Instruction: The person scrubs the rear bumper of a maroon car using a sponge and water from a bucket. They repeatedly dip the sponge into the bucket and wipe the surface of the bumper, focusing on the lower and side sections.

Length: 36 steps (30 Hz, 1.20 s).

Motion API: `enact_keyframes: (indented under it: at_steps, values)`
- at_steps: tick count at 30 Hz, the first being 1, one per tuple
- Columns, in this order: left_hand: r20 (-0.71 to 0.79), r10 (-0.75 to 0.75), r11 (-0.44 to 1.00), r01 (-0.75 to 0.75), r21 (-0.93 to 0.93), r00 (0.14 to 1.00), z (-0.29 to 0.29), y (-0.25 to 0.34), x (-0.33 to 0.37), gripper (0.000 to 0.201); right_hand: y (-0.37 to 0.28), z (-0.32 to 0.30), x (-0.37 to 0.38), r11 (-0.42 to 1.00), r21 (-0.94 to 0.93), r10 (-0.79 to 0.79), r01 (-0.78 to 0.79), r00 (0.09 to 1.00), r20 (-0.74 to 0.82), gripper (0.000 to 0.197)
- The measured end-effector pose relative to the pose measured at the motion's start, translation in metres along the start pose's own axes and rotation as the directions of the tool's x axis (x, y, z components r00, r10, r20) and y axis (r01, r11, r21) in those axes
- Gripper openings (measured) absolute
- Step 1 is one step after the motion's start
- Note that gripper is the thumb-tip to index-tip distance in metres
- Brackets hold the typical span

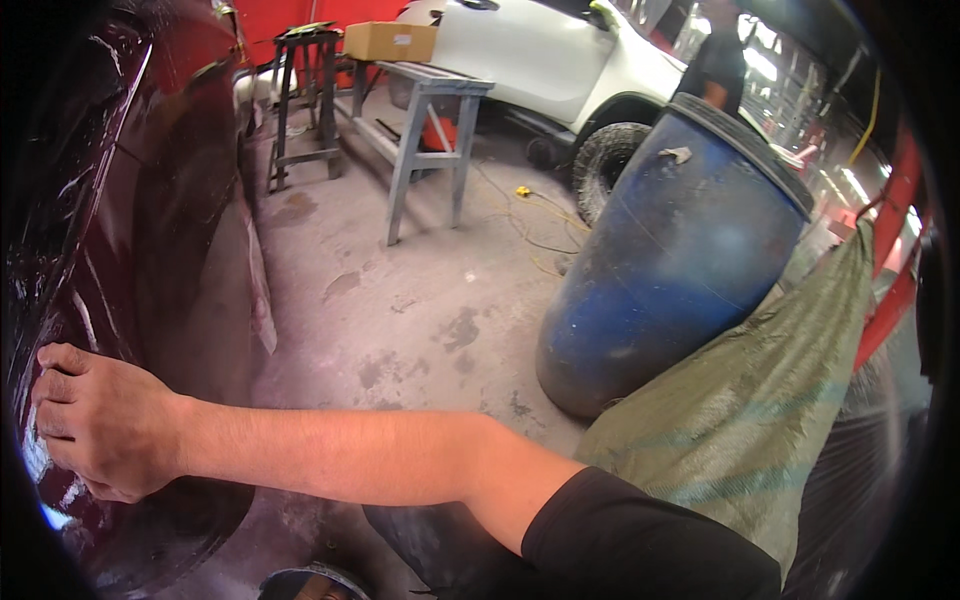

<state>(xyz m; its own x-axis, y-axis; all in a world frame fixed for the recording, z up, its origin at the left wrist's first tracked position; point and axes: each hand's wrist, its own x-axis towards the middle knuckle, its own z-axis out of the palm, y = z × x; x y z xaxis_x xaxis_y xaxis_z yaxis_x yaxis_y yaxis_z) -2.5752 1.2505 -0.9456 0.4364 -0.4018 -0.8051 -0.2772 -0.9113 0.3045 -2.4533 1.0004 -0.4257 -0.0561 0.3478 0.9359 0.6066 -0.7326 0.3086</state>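
Observation:
My right arm stretches across from the lower right in a black short sleeve. At its end, my right hand (105, 430) rests with curled fingers against a glossy dark maroon car body panel (170, 240). The back of the hand faces up, and whatever may lie under the fingers is hidden. Wet-looking streaks and bright reflections show on the panel around the hand. My left hand is not in view. A round dark-rimmed container (315, 575) is partly visible at the bottom edge, with something brownish inside that I cannot make out.
A blue drum (670, 260) with a dark lid stands at right, beside a greenish woven sack (740, 420). A grey trestle bench (420, 130) carries a cardboard box (390, 42); a dark stand (305, 110) is nearby. Behind are a white vehicle (520, 50), a yellow-ended cable (523, 191) and a person (715, 65).

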Motion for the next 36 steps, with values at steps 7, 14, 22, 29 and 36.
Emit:
enact_keyframes:
  at_steps: [7, 14, 22, 29, 36]
  values:
    - [-0.023, 0.040, 0.996, -0.041, -0.078, 0.999, -0.018, -0.025, -0.003, 0.058, 0.000, -0.011, 0.024, 0.999, 0.029, -0.047, 0.045, 0.996, 0.076, 0.019]
    - [0.095, 0.154, 0.964, -0.129, -0.232, 0.983, 0.037, -0.029, -0.058, 0.071, 0.001, -0.065, 0.047, 0.983, -0.167, 0.032, 0.082, 0.808, 0.589, 0.027]
    - [-0.299, 0.153, 0.130, -0.319, -0.939, 0.942, -0.055, -0.106, -0.216, 0.072, -0.013, -0.062, 0.046, 0.963, -0.213, 0.011, 0.167, 0.762, 0.647, 0.040]
    - [-0.811, -0.583, 0.219, -0.952, -0.214, 0.048, -0.265, -0.114, -0.282, 0.077, -0.010, -0.065, 0.049, 0.947, -0.255, 0.010, 0.197, 0.772, 0.635, 0.039]
    - [-0.846, -0.489, 0.466, -0.883, -0.048, -0.212, -0.290, 0.076, -0.265, 0.073, -0.008, -0.067, 0.040, 0.945, -0.275, 0.043, 0.176, 0.767, 0.641, 0.040]
